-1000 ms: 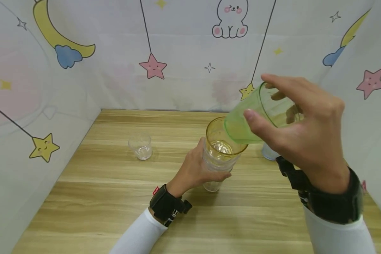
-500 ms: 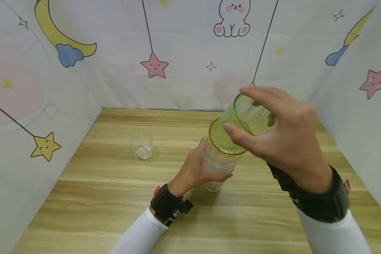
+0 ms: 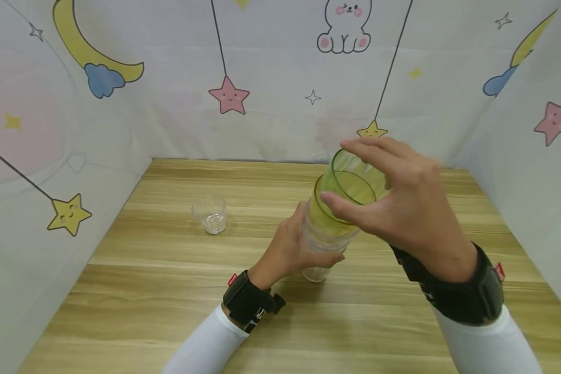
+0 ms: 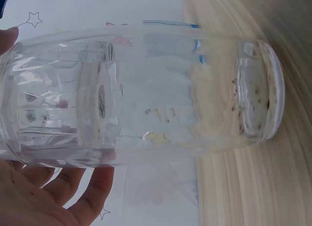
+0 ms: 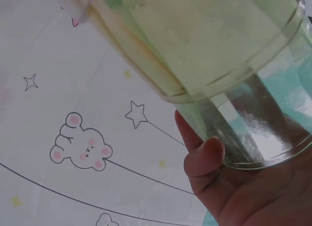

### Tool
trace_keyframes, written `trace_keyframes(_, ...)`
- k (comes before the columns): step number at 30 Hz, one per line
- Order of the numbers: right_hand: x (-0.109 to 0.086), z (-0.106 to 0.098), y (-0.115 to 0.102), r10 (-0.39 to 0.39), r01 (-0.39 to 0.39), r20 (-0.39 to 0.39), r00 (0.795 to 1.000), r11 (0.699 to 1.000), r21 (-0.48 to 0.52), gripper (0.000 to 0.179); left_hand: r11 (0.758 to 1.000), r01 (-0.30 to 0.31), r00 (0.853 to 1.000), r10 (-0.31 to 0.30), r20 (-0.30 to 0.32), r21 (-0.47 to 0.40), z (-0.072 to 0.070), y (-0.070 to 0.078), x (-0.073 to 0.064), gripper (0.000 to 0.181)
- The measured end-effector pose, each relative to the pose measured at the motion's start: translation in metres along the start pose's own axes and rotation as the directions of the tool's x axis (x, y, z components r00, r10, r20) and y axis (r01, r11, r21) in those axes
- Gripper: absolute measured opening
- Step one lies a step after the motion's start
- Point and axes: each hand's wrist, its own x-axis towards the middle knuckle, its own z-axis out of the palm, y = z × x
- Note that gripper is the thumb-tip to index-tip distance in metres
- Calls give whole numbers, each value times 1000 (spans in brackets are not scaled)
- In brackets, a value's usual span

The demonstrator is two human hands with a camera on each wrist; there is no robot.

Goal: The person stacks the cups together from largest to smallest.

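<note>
My left hand [image 3: 287, 246] grips a stack of clear glasses [image 3: 314, 274] above the middle of the wooden table. In the left wrist view, one clear glass [image 4: 156, 99] has another nested in its upper part, with fingers curled along its side. A yellow-tinted cup [image 3: 321, 222] sits at the top of that stack. Within it stands a green cup [image 3: 352, 182], slightly tilted, its upper part protruding. My right hand [image 3: 402, 192] holds the green cup near its rim between thumb and fingers. The right wrist view shows the green cup [image 5: 209, 45] partly inside the yellow one.
A small clear glass [image 3: 210, 215] stands on the wooden table [image 3: 159, 306] to the left. Part of a blue-edged object [image 4: 170, 24] shows behind the stack in the left wrist view. A printed cloth backdrop [image 3: 271, 124] encloses the table's back and sides.
My right hand has moved left and down, bringing the green cup from a steep tilt above the yellow cup into it, now more upright. The left hand has stayed nearly still.
</note>
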Motion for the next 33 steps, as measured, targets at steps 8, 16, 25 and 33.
trace_keyframes(8, 0, 9, 11, 20, -20, 46, 999, 1000, 15, 60, 1000, -12, 1000, 12, 9, -4, 0, 0, 1, 90)
trace_keyframes(16, -1, 22, 22, 6, -8, 78, 997, 1000, 29, 63, 999, 37, 999, -36, 37, -27, -1, 2, 0, 88)
trace_keyframes(25, -5, 22, 25, 18, -24, 67, 998, 996, 81, 66, 1000, 22, 999, -22, 27, -22, -2, 1, 0, 89)
trace_keyframes(33, -18, 24, 32, 66, -69, 23, 998, 970, 232, 77, 999, 23, 1000, -22, 20, -37, -1, 1, 0, 91)
